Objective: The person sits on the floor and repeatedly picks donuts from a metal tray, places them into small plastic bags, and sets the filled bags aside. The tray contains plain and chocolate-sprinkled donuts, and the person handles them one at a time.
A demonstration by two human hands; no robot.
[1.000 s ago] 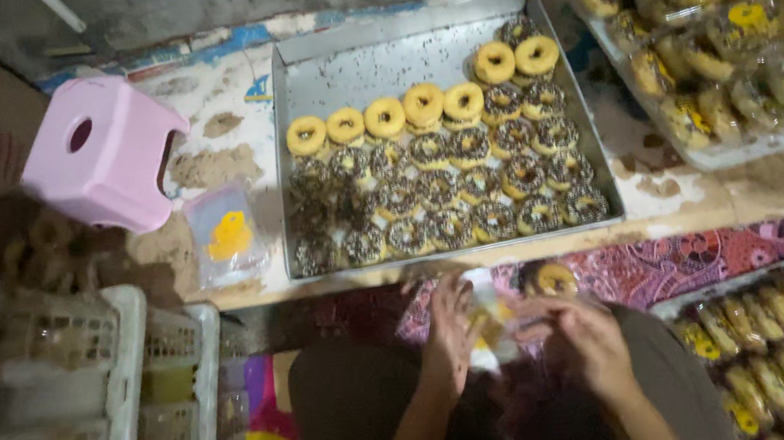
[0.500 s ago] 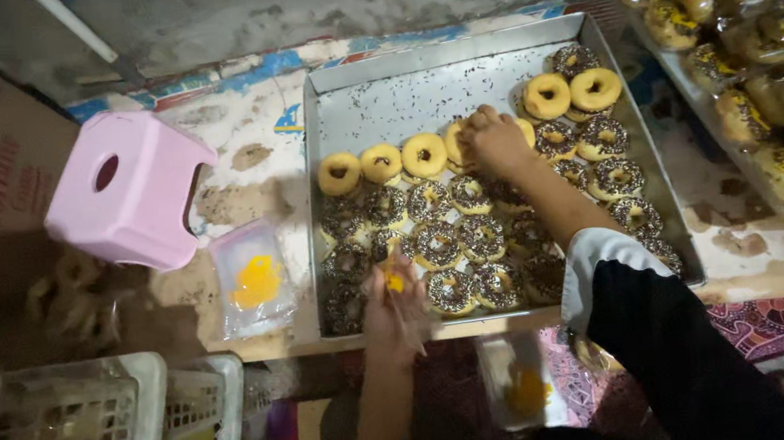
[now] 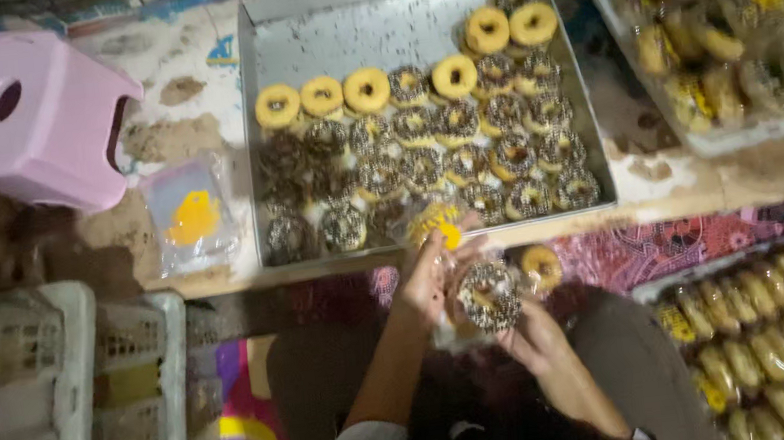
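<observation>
Pinching a crinkly clear bag [image 3: 437,230], left hand [image 3: 426,282]; right hand [image 3: 530,336] clasps sprinkled ring doughnut [image 3: 487,294].

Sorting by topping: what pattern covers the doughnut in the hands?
Dark chocolate sprinkles over the round doughnut; head view.

The light is dim. A pink stool [image 3: 37,117] stands on the dirty counter [image 3: 193,86]. White crates [image 3: 71,399] sit low at the left, beside a colourful mat [image 3: 238,420].

Pink plastic stool with round hole [image 3: 37,117] beside grey metal tray of ring doughnuts [image 3: 296,41]; white slatted plastic crates [image 3: 69,380] lower left; clear-wrapped doughnuts in stacked packs [image 3: 731,29] top right.
</observation>
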